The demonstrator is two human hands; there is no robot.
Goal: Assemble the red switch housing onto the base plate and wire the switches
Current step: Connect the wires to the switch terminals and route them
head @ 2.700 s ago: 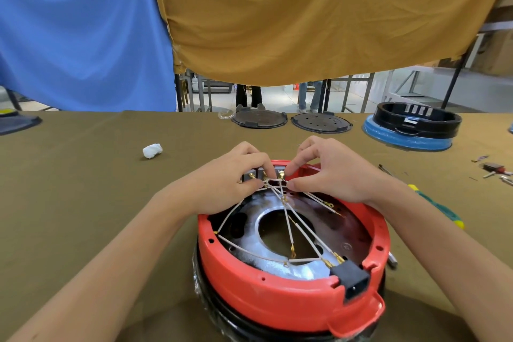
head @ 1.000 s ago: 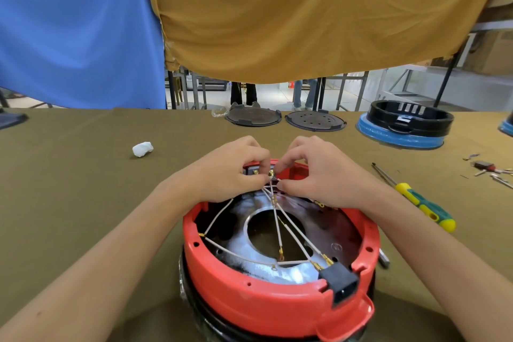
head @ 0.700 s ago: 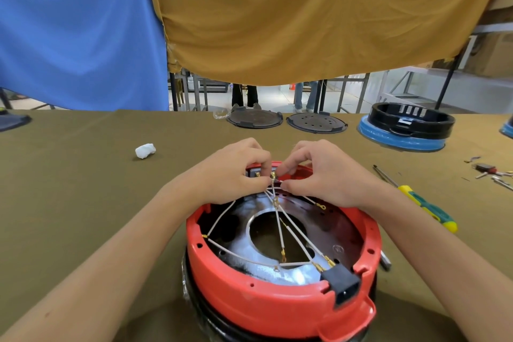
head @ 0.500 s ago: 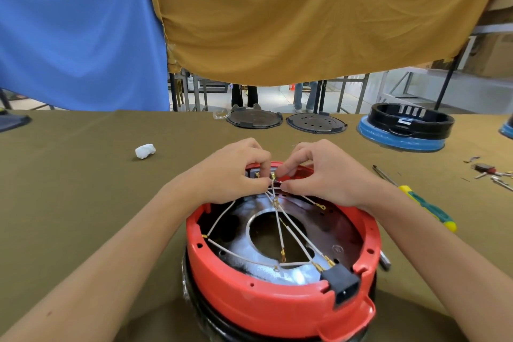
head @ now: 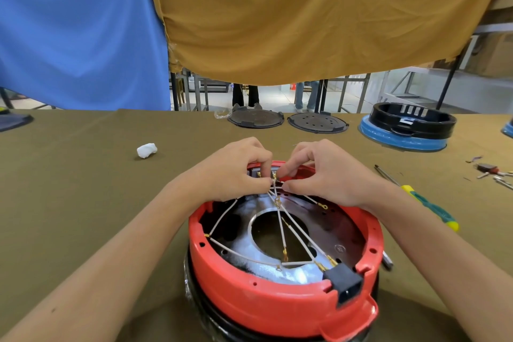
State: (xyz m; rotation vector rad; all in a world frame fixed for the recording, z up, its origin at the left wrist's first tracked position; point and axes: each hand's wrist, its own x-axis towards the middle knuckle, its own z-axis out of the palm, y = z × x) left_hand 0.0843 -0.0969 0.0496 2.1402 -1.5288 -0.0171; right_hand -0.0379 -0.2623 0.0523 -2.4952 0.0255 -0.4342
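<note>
Both hands meet at the far rim of the red switch housing (head: 277, 305): the left hand (head: 230, 172) and right hand (head: 324, 172) each pinch white wires (head: 280, 225) at the terminals. The housing sits on the metal base plate (head: 249, 253), on the olive-covered table (head: 83, 189).

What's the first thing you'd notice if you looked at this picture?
A big red switch housing sits front and centre on the table, white wires crisscrossing inside it. The left hand and right hand pinch wire ends at its far rim. Blue cloth and mustard cloth hang behind.
</note>
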